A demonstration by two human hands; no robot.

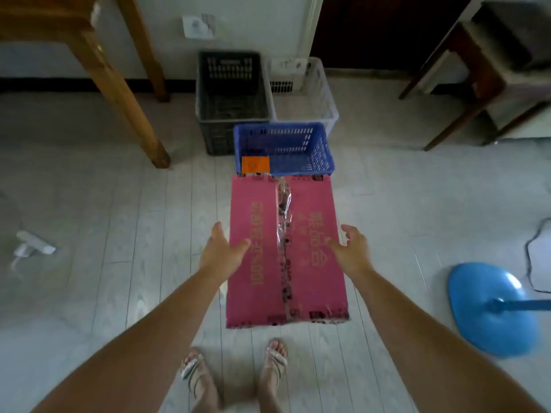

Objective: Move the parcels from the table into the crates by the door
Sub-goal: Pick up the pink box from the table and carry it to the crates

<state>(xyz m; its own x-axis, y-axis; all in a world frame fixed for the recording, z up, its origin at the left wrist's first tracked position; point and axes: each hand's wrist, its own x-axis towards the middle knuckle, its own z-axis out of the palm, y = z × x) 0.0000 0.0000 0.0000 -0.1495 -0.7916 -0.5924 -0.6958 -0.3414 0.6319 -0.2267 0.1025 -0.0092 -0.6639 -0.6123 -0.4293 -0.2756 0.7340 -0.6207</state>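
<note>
The pink parcel (286,251) hangs flat over the floor (119,219) just short of the crates, its far edge over the near rim of the blue crate (280,128). Both hands flank it with fingers spread and straight, curled round nothing: the left hand (222,251) lies along its left edge with the thumb over the top, the right hand (350,251) sits at the right edge. Whether the palms actually press the sides I can't tell.

The parcel looks longer than the blue crate, which already holds an orange packet (255,164) in its near left corner. So I'd say carry it level, further forward, and lower it in rather than let it drop on the rim — or choose the black crate (232,93) or white crate (307,93) behind, both seemingly roomier.
</note>
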